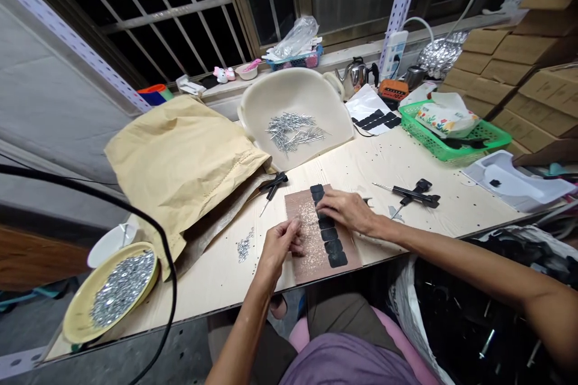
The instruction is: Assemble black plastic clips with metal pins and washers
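Note:
A brown board (311,267) with a worn, speckled surface lies at the table's front edge. Down its right half runs a row of black rounded-square pads (334,248). My right hand (350,212) reaches over the row from the right, its fingers bent together at one pad near the upper part. Above the board's left side, my left hand (280,243) has thumb and forefinger pinched together; whatever is between them is too small to make out. Left of it lies a small pile of metal washers (244,248).
A cream basin (293,87) holds metal pins, beside a large paper bag (180,150). A yellow bowl (74,313) of washers stands front left. Black-handled tools (413,194) lie right, another (273,185) near the bag. Further right are a green basket (424,141) and stacked boxes (533,78).

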{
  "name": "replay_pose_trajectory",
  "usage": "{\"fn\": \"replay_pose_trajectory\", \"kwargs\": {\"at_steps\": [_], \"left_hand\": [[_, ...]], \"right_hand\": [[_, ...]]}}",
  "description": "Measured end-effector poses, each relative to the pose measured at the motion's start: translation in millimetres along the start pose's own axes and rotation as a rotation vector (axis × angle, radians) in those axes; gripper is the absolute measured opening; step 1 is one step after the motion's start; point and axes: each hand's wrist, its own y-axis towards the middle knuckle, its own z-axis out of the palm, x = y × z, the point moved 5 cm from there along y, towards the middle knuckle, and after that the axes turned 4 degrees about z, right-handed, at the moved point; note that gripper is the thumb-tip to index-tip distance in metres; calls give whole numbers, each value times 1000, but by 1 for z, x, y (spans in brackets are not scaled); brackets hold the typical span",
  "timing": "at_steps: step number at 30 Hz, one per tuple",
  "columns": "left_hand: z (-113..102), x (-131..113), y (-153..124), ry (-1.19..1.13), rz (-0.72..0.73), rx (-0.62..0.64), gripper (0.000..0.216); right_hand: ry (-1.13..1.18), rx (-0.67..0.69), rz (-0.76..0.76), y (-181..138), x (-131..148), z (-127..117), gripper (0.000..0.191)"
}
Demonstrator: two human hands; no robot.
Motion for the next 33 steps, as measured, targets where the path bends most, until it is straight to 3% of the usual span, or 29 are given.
{"fn": "replay_pose_trajectory", "kwargs": {"at_steps": [5,9,12,14,16,18,21,23,28,33], "left_hand": [[11,-6,-1,608,455,-189,46],[32,15,-4,942,599,-168,51],[37,27,-4,1064,605,-191,51],[36,29,-3,1113,583,-206,52],[36,30,-3,1140,568,-203,52],[35,30,-2,1148,556,-203,52],[34,30,-2,1146,539,-222,51],[35,30,-3,1143,537,-226,51],[35,29,-4,1127,532,-216,52],[34,30,-4,1135,527,-227,52]], "right_hand": [[-185,-21,-6,21,-44,-6,25],[-158,117,-272,-16,-26,6,28],[-152,240,-502,-35,-9,12,27],[-179,191,-419,-21,-19,8,30],[-215,89,-233,-1,-36,3,39],[-215,72,-177,5,-43,4,46],[-140,212,-398,-12,-29,15,38],[-104,244,-453,-16,-26,16,33],[-103,45,-124,15,-54,1,33],[-95,203,-379,-5,-33,16,36]]}}
